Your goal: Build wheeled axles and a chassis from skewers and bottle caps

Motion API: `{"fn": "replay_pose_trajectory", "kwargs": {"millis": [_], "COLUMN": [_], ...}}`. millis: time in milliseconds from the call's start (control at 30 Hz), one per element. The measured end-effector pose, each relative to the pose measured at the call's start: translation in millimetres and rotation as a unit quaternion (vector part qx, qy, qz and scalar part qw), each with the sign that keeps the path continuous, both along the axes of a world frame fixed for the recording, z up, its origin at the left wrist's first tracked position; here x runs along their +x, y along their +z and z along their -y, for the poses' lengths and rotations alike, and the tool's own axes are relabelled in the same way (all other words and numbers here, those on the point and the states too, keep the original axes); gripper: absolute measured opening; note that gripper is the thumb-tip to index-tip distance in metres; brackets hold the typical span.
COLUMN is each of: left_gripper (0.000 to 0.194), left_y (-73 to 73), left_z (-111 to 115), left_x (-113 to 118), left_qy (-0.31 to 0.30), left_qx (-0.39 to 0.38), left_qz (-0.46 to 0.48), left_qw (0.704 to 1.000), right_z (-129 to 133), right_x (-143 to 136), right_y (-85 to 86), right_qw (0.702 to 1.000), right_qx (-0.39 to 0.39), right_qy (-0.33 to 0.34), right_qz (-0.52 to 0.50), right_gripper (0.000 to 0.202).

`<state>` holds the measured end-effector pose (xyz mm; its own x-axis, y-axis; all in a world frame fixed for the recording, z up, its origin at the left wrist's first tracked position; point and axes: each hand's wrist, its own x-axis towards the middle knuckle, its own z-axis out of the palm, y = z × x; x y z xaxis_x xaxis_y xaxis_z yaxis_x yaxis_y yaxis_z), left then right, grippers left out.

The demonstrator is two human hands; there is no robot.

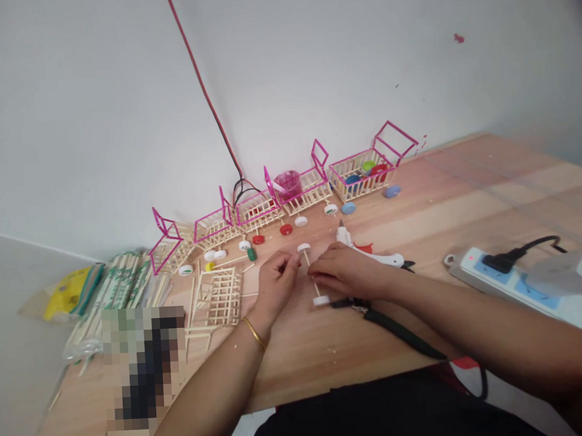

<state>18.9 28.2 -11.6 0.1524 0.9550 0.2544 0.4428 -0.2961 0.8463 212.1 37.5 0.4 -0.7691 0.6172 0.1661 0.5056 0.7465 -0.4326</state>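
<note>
A thin wooden stick with a white bottle cap (321,301) on its near end and another white cap (303,248) on its far end lies across the middle of the table. My right hand (345,270) has its fingers closed on this wheel axle from the right. Just left of the far cap is my left hand (279,277), its thumb and fingers pinched together; whatever they hold, if anything, is too small to make out. A white glue gun (371,254) lies beyond my right hand. Partly under my right wrist are dark-handled pliers (399,333).
Along the wall stand several small stick carts (361,175) with pink rims and bottle-cap wheels. Loose stick grids (221,296) lie to the left, near bagged sticks (123,279) and a yellow packet (73,291). A power strip (509,284) with a black plug is at right.
</note>
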Motion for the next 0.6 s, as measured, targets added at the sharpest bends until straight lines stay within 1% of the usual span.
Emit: {"fn": "replay_pose_trajectory", "kwargs": {"millis": [333,600], "left_gripper": [0.029,0.028], "left_y": [-2.2,-0.9], "left_z": [0.5,1.0], "left_x": [1.6,0.3], "left_qy": [-0.008,-0.010], "left_qx": [0.007,0.004], "left_qz": [-0.017,-0.013], "left_qw": [1.000,1.000], "right_z": [-0.5,-1.0], "right_x": [-0.1,-0.7], "right_y": [-0.7,-0.4], "right_qw": [1.000,1.000], "right_qx": [-0.002,-0.005], "right_qy": [-0.001,-0.003], "right_qz": [-0.007,0.004], "right_gripper": [0.017,0.018]}}
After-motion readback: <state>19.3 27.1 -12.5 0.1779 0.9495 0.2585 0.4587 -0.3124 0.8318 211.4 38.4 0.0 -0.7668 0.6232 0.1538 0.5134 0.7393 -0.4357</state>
